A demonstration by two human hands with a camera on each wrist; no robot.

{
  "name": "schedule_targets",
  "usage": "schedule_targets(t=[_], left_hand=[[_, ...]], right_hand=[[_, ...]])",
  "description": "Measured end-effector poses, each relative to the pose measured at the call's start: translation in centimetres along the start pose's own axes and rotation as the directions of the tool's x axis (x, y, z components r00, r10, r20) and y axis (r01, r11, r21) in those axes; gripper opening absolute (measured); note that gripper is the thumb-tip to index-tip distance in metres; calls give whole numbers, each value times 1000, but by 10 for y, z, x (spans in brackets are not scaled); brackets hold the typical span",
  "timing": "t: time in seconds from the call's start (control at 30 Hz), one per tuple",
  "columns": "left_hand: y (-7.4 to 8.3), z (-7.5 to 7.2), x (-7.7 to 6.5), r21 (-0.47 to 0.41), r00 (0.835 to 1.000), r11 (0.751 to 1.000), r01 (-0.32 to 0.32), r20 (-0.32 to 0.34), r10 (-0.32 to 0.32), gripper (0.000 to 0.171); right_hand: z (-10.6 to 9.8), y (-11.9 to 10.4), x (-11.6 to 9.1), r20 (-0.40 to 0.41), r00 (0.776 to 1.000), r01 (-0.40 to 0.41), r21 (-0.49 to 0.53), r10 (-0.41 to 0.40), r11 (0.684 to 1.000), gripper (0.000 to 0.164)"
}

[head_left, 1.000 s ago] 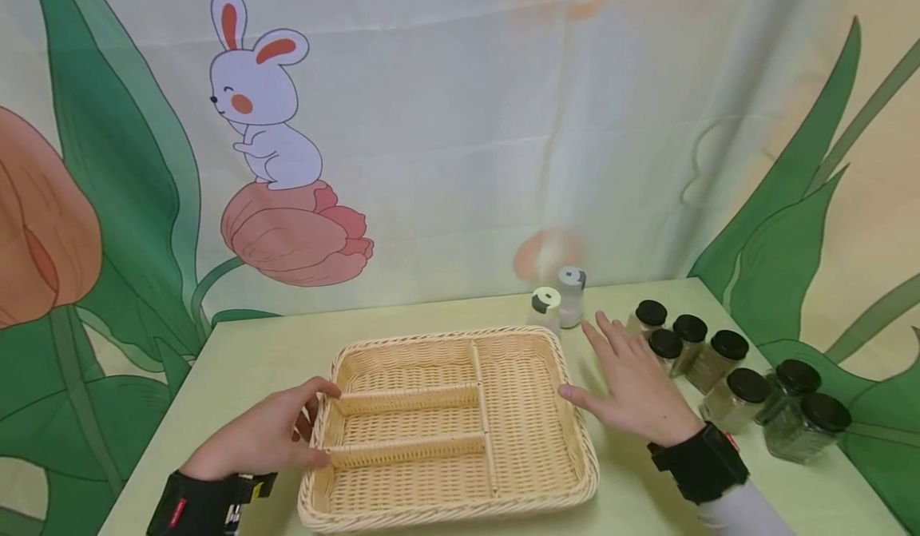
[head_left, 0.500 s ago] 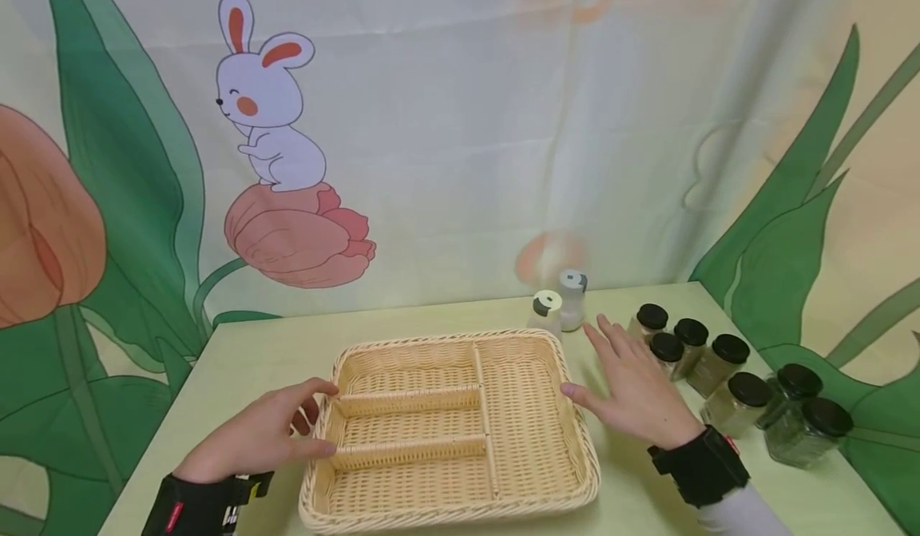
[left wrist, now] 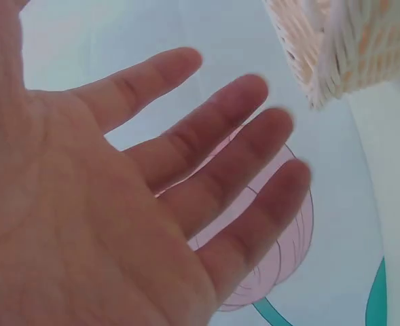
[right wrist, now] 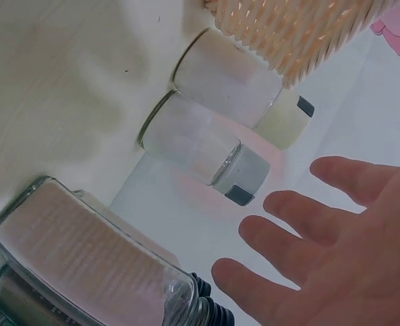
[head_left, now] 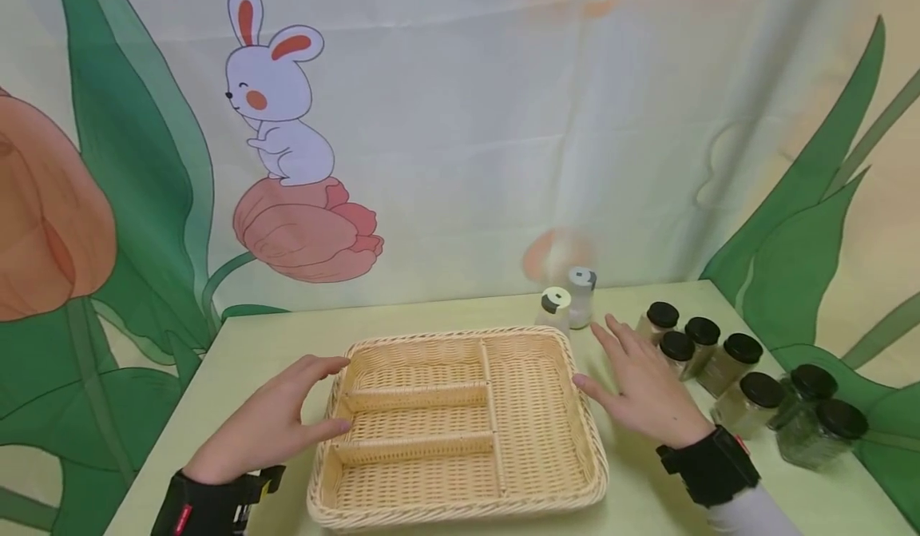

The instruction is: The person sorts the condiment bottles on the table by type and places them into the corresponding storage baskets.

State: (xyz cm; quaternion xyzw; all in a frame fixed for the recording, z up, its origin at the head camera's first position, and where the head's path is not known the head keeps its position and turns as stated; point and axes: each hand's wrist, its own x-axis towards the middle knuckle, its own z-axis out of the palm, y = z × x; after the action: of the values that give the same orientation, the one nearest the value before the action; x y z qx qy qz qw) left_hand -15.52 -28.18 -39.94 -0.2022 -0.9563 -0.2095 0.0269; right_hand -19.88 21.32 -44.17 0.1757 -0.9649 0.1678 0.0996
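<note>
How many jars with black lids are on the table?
7, all right of the basket: a back cluster of three, then one, one nearer, and two at the far right. None seems hidden.

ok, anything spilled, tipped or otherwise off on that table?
Nothing stands out. The wicker basket sits flat with its dividers intact and compartments empty. The two white shakers and the black-lidded jars all stand upright, with no spill visible. The left hand and right hand are open beside the basket, holding nothing.
</note>
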Motion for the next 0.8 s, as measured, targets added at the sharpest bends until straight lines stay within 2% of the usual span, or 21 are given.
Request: schedule_targets(t=[0.2, 0.37, 0.53, 0.7, 0.8], left_hand=[[9, 2, -2, -6, 999, 1000, -13, -33, 13, 89], [27, 4, -5, -1, 997, 998, -56, -51, 56, 93], [49, 7, -9, 80, 989, 989, -123, -71, 129, 100], [63, 11, -9, 198, 975, 962, -189, -78, 208, 104], [69, 14, -8, 231, 966, 946, -225, -73, 248, 105]], right_hand=[[-8, -3, 16, -39, 998, 43, 10, -43, 999, 81], [-17, -7, 40, -71, 990, 124, -8, -124, 992, 74], [-26, -9, 72, -19, 987, 161, -25, -161, 987, 69], [-32, -8, 100, 67, 984, 167, -13, -166, 986, 65], [-34, -5, 110, 96, 982, 163, -16, -161, 987, 62]])
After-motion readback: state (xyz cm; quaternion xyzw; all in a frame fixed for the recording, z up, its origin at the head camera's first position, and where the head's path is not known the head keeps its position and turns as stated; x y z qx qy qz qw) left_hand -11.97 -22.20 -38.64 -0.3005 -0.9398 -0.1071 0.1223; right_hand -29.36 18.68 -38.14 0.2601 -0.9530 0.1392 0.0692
